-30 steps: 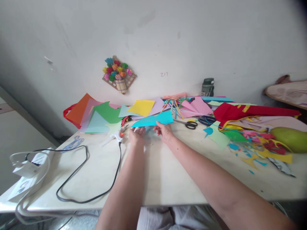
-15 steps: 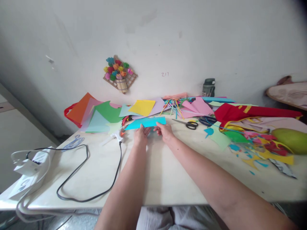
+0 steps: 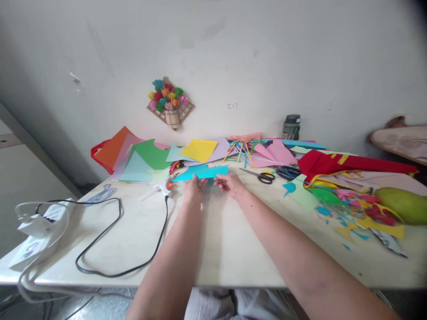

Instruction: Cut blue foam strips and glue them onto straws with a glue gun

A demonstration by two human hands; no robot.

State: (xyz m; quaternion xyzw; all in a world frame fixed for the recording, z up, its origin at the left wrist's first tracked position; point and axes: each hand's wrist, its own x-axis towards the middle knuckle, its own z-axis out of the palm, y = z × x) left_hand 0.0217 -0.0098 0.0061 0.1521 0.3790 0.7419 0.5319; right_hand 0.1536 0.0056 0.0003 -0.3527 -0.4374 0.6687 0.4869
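Both hands hold a strip of bright blue paper [image 3: 213,171] just above the middle of the table. My left hand [image 3: 196,184] grips its near edge, thumb on top and fingers underneath. At the paper's right end, my right hand [image 3: 229,183] pinches the lower corner between thumb and curled fingers. A white glue gun [image 3: 163,188] with an orange part lies left of my left hand, its black cord trailing toward me. Black-handled scissors [image 3: 265,177] lie to the right, beyond my right hand.
Coloured paper sheets [image 3: 143,153] and thin paper sticks [image 3: 240,151] line the wall side. A power strip [image 3: 43,235] with cables sits at left. Paper scraps [image 3: 353,222], red cloth [image 3: 328,165] and a green mango-like fruit [image 3: 402,204] lie at right. A dark bottle [image 3: 291,127] stands behind.
The blue paper's upper edge now looks uneven, where before it was straighter. Both hands keep their hold on it, and the camera view has shifted slightly.
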